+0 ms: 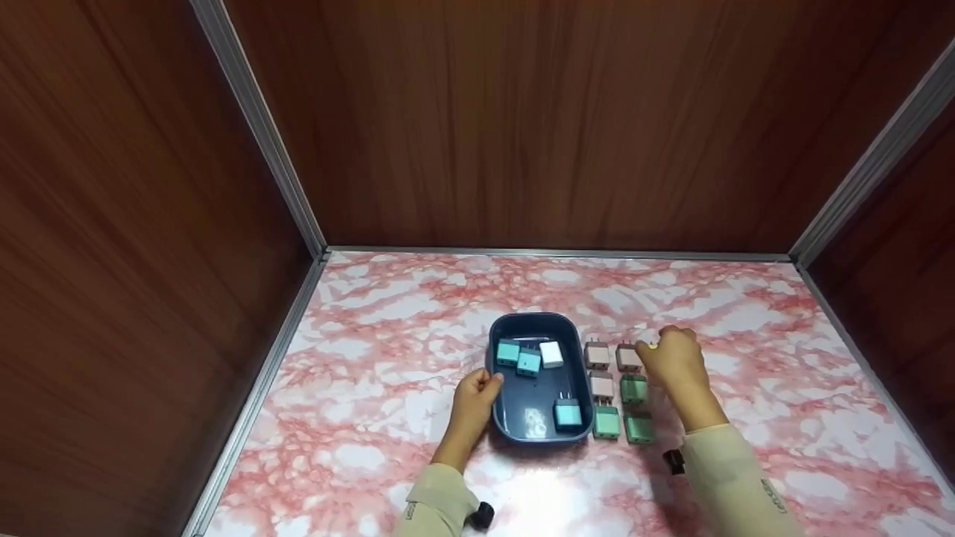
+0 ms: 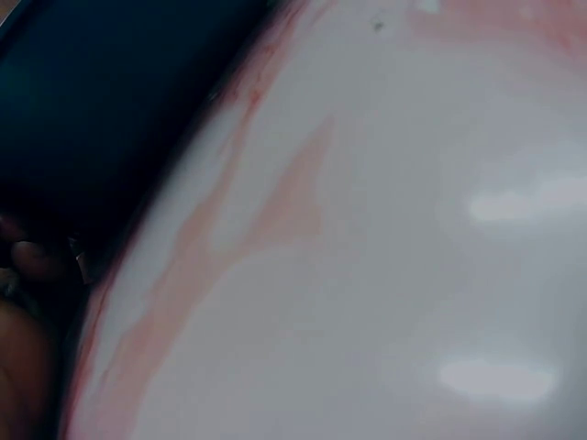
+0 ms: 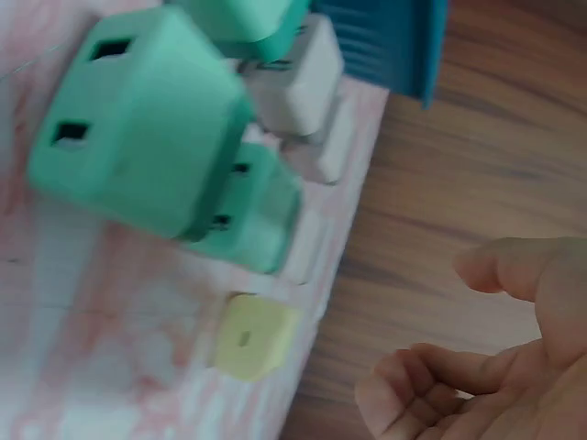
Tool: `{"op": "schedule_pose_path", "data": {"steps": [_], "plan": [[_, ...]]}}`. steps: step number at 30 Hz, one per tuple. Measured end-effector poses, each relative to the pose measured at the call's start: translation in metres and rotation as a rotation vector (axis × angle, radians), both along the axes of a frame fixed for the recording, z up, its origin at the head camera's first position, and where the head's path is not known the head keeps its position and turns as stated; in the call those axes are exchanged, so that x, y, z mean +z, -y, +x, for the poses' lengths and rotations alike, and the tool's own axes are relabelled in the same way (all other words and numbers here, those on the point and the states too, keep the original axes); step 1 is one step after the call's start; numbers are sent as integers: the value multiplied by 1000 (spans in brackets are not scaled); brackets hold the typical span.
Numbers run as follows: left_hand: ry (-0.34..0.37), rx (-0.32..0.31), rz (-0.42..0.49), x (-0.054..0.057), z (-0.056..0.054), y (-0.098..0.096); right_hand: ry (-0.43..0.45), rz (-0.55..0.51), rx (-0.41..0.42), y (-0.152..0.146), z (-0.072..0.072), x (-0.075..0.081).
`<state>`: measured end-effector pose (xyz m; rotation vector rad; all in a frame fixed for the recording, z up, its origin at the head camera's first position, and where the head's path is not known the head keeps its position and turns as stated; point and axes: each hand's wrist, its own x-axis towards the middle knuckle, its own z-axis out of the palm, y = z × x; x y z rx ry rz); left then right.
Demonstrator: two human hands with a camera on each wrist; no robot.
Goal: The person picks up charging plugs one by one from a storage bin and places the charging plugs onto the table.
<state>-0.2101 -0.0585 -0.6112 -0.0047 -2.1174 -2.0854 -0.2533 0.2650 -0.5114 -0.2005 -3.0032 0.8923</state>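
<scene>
My left hand [image 1: 475, 399] grips the left rim of a dark blue plastic bin [image 1: 530, 395], thumb over the edge. Inside it lie a white charger plug [image 1: 551, 354] and several teal ones, one a teal charger plug [image 1: 568, 413] near the front. Over the far right end of the plug rows is my right hand [image 1: 677, 365]. Its thumb and fingers stand apart with nothing between them in the right wrist view, near a yellow charger plug [image 3: 257, 336] on the table. In the left wrist view only some fingers [image 2: 23, 357] show beside the bin.
Right of the bin stand pale pink charger plugs [image 1: 597, 355] at the back and green charger plugs [image 1: 606, 422] in front. The red-and-white marbled table [image 1: 388, 358] meets brown wood-grain panels [image 1: 552, 134] at its back and sides.
</scene>
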Motion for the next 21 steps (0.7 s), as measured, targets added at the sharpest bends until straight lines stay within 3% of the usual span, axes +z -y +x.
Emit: {"op": "schedule_pose_path", "data": {"steps": [10,21], "plan": [[6,-13,-4,0,0,2,-74,18,45,22,15,25],[-5,9,8,1,2,-1,-56,2,80,36,32,28]]}}
